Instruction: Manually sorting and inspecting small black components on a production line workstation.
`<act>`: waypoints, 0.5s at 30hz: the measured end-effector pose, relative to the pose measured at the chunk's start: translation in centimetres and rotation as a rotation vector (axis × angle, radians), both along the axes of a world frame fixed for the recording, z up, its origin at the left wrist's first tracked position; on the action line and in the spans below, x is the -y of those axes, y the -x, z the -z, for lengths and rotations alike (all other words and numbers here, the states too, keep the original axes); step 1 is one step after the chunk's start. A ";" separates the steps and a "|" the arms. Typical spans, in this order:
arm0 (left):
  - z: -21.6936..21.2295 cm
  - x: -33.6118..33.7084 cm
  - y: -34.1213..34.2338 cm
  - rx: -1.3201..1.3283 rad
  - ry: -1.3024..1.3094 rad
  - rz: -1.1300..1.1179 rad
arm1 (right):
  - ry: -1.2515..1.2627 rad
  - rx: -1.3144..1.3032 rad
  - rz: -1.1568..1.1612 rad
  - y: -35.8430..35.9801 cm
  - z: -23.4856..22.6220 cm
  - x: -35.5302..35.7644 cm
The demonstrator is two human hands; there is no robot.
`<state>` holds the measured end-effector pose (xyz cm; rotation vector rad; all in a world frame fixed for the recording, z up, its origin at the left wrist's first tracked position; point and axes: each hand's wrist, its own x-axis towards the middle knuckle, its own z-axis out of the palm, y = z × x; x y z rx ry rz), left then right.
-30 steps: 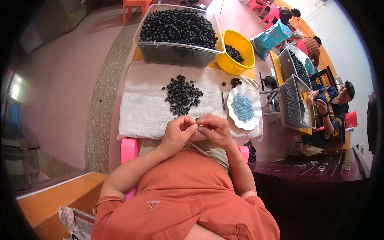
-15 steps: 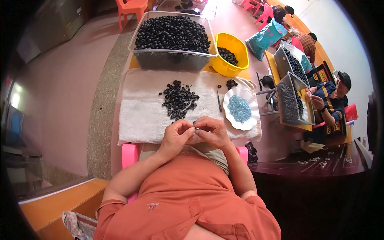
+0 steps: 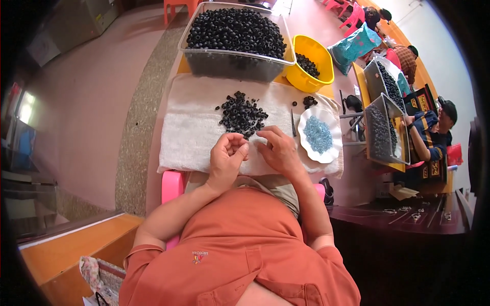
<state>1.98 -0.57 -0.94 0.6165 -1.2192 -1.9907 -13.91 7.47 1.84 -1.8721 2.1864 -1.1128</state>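
A heap of small black ring-shaped pieces [image 3: 240, 109] lies on a pale cloth [image 3: 189, 122] in front of me. At the heap's near side, my left hand [image 3: 228, 159] is closed, its thumb bent against curled fingers; what they hold, if anything, is too small to make out. My right hand [image 3: 279, 152] is apart from it, fingers loosely spread near the heap's near right edge. To the right, a white scalloped dish [image 3: 332, 153] holds small clear-blue beads [image 3: 317, 133]. Beside the dish lies a thin dark pointed tool [image 3: 293, 123], below a few loose black pieces [image 3: 309, 102].
Behind the cloth stand a large clear bin [image 3: 232, 66] heaped with black pieces and a yellow tub [image 3: 301, 79] partly filled with them. At another table on the right, a person [image 3: 434, 127] sits by two clear bins [image 3: 377, 130]. A teal bag [image 3: 354, 48] stands on the floor.
My hands were together at the fingertips over the cloth's near edge. Now they are apart, and the right has moved forward toward the heap. The whole view has shifted slightly.
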 end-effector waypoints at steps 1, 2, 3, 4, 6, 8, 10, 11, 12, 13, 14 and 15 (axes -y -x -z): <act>-0.1 0.1 0.0 0.001 -0.004 -0.003 | -0.037 -0.075 0.002 0.0 0.1 -0.2; -0.2 0.2 0.0 0.001 -0.007 -0.022 | -0.040 -0.073 -0.001 0.0 0.0 -0.3; -0.2 0.1 0.1 -0.001 -0.012 -0.039 | -0.136 -0.105 -0.017 0.0 -0.2 -0.6; -0.1 0.2 0.1 0.000 -0.016 -0.039 | -0.232 -0.136 -0.033 0.0 -0.4 -0.8; 0.0 0.3 0.0 -0.003 0.000 -0.040 | -0.286 -0.120 -0.052 0.0 -0.4 -0.8; 0.1 0.4 0.1 -0.007 -0.013 -0.041 | -0.337 -0.104 -0.071 0.0 -0.7 -0.6; 0.2 0.6 0.1 -0.009 -0.022 -0.047 | -0.321 -0.132 -0.090 0.0 -0.9 -0.1; 0.3 0.8 0.1 -0.022 -0.017 -0.063 | -0.320 -0.131 -0.093 0.1 -0.7 0.3; 0.3 0.9 0.1 -0.035 -0.013 -0.078 | -0.262 -0.123 -0.087 0.2 -0.5 0.7; 0.3 1.0 0.0 -0.034 -0.012 -0.079 | -0.204 -0.114 -0.082 0.2 -0.4 1.1; 0.2 1.1 0.0 -0.037 -0.017 -0.090 | -0.203 -0.113 -0.083 0.2 -0.5 1.4; 0.2 1.2 0.0 -0.041 -0.023 -0.099 | -0.193 -0.114 -0.083 0.0 -0.7 1.9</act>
